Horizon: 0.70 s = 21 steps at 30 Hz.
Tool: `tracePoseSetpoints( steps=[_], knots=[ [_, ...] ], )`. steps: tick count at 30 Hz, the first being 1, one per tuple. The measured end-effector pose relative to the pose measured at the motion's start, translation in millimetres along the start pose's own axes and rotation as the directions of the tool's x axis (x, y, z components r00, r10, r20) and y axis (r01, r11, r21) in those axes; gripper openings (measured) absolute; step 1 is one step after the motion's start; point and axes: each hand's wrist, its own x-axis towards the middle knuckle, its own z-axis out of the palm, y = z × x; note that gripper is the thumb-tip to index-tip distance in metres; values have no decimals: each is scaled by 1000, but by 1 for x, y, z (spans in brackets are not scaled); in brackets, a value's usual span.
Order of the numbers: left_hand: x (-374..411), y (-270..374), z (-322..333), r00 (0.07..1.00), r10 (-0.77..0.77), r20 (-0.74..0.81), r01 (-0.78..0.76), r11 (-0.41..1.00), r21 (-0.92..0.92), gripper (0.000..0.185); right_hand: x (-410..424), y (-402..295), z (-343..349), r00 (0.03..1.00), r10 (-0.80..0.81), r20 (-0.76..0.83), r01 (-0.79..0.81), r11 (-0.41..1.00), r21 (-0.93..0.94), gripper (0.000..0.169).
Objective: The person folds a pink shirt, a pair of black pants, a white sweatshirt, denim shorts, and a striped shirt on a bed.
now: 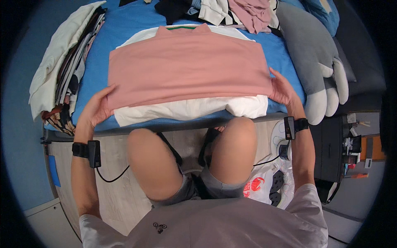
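A pink collared shirt [189, 65] lies spread and folded up at its lower edge on the bed in front of me. Beneath it a white garment [186, 108] shows along the near side and behind the collar. My left hand [98, 107] holds the shirt's left side near the lower corner, thumb on top and the other fingers hidden by the cloth. At the opposite side, my right hand [283, 88] grips the right edge, its thumb pointing up along the cloth and its fingertips tucked out of sight.
Blue bedding [93, 68] covers the bed. A stack of folded clothes [69, 59] stands left, loose clothes [217, 12] lie at the back, and a grey plush toy [310, 52] rests right. A white plastic bag [260, 186] and a black drawer unit [328, 145] are below right.
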Motion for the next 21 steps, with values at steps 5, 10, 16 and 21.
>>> tracePoseSetpoints(
  steps=[5, 10, 16, 21],
  knots=[
    [18, 7, 5, 995, -99, -30, 97, 994, -50, 44, 25, -12, -7, 999, 44, -21, -46, 994, -100, 57],
    [25, -3, 4, 954, -123, -275, 131, 991, 14, 54, 35, -14, -6, 973, 140, -184, -157, 984, -83, 53],
    [13, 4, 26, 921, -126, -370, 162, 985, 67, 73, 34, -18, 45, 911, 91, -402, -243, 907, -344, 73],
    [10, 23, 29, 867, -180, -464, 340, 895, 290, 73, 33, -27, 57, 859, 129, -496, -347, 858, -378, 70]
  ],
)
